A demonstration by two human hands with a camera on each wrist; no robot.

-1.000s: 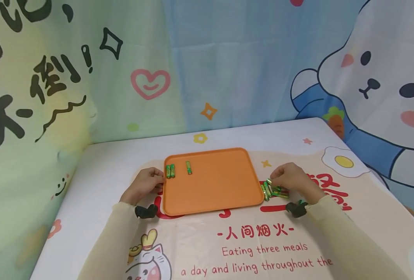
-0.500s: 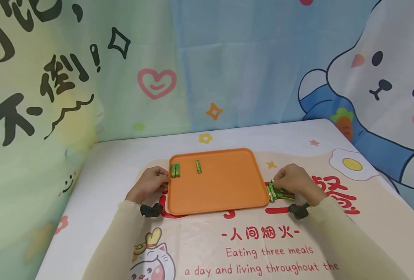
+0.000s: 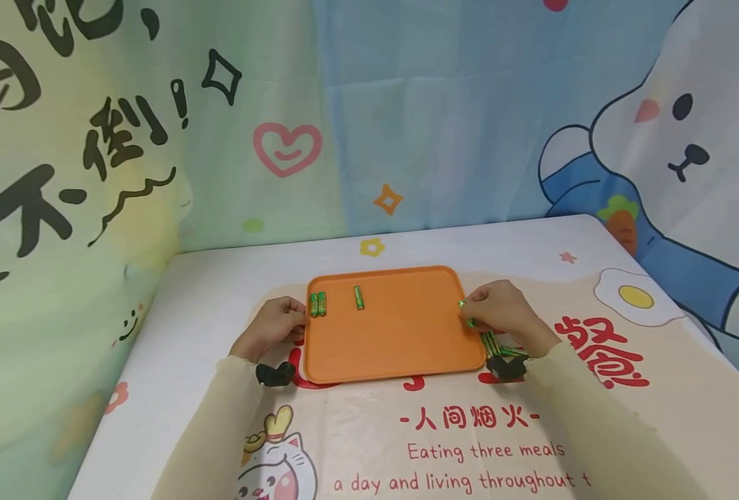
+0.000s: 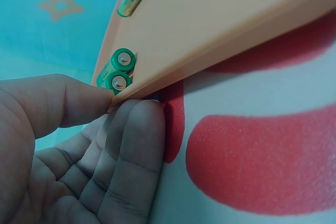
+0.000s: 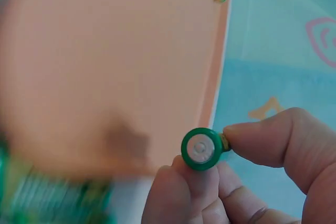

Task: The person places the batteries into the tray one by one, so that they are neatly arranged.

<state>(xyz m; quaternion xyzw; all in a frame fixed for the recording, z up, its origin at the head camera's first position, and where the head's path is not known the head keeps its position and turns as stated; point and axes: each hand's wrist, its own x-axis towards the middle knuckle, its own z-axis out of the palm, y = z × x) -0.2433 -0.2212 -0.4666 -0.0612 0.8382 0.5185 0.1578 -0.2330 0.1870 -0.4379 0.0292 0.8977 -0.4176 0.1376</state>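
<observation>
My left hand [image 3: 277, 323] pinches the left rim of an orange tray [image 3: 401, 326]; in the left wrist view the thumb [image 4: 79, 103] lies on the rim and the fingers are under it. Between thumb and fingertips, my right hand [image 3: 503, 309] holds a green battery [image 5: 200, 148], its flat end facing the right wrist camera. That hand is over the tray's right edge. Two batteries [image 3: 318, 304] stand side by side along the tray's left wall. A single battery [image 3: 359, 297] lies apart from them, near the far rim.
A pile of several green batteries [image 3: 490, 344] lies on the tablecloth just right of the tray, partly hidden by the right hand and wrist strap. The printed tablecloth [image 3: 469, 444] covers the table. Behind it hangs a patterned curtain [image 3: 444, 139].
My right hand has lifted a battery off the pile and carried it left to the tray's edge. The left hand keeps its grip on the rim. The head view has turned slightly left.
</observation>
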